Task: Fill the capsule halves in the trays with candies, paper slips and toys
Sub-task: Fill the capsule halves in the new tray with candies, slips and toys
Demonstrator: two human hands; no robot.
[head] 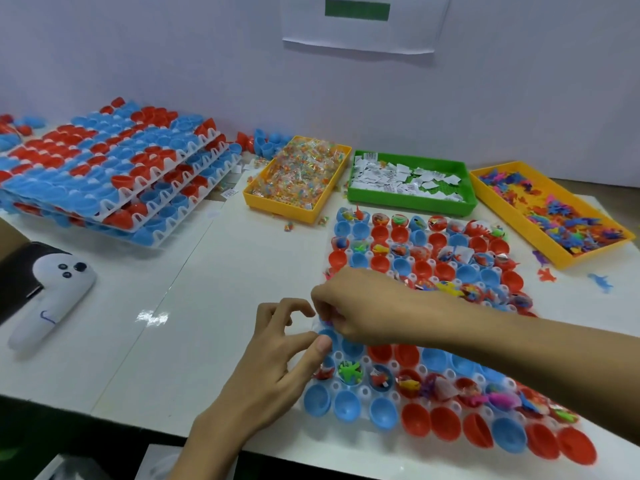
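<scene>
**A:** How will the capsule halves (348, 406) handle?

**B:** Probably light, thin, slick plastic cups, loose in the white tray (363, 391) on the tabletop (214, 299). Best pinched by the rim. The candies (298, 174) in the yellow bin, paper slips (405, 176) in the green bin and toys (561, 216) in the far-right bin look small and featherweight, a fingertip job.

**A:** And the hands?

**B:** The right hand (356, 306) is curled over the tray's left edge, fingertips pinching something small. The left hand (277, 348) pinches at the same spot, thumb against a blue half.

**A:** What is pinched?

**B:** He cannot tell; the right hand hides it, and its forearm covers the tray's middle rows.
</scene>
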